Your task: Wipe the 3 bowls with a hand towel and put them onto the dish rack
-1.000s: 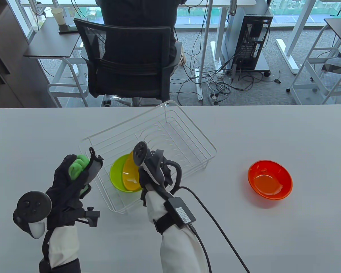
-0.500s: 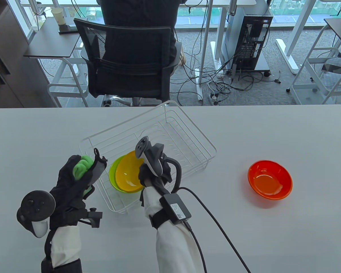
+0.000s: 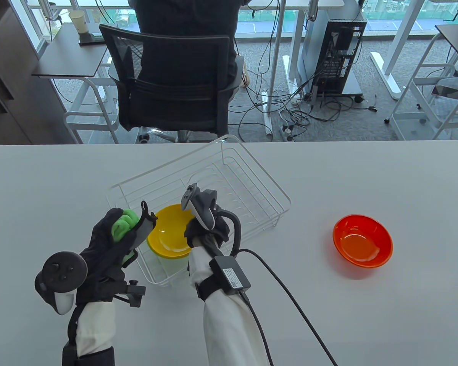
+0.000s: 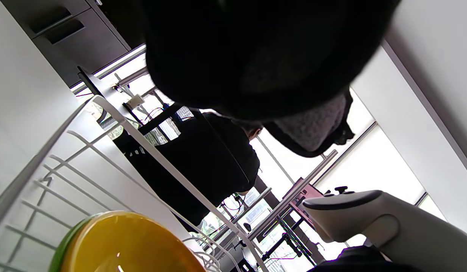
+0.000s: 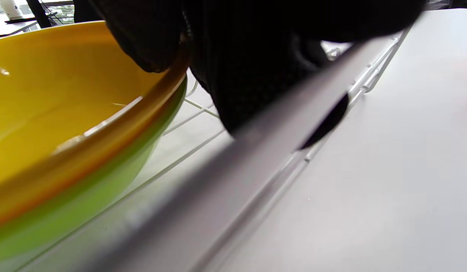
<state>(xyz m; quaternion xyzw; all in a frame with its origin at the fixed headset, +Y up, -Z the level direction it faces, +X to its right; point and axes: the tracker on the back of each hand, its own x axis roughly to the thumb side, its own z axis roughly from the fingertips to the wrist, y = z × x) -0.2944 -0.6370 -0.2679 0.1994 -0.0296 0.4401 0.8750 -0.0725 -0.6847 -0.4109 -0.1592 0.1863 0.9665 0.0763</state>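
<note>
A yellow bowl (image 3: 170, 232) (image 4: 124, 245) (image 5: 48, 105) lies nested in a green bowl (image 3: 171, 261) (image 5: 86, 189) at the near end of the white wire dish rack (image 3: 221, 167). My right hand (image 3: 202, 232) pinches the yellow bowl's right rim; in the right wrist view a gloved fingertip (image 5: 150, 45) curls over that rim. My left hand (image 3: 116, 236), just left of the rack, grips a bunched green hand towel (image 3: 123, 225). A red-orange bowl (image 3: 362, 240) sits alone on the table to the right.
The white table (image 3: 366, 183) carries the rack, which stands slanted from near left to far right. A black cable (image 3: 286, 293) trails from my right wrist toward the near edge. Behind the table a person sits in a black office chair (image 3: 171, 76).
The yellow bowl went from standing on edge to lying flat inside the green bowl, still in my right hand. My left hand with the towel drifted right, closer to the rack.
</note>
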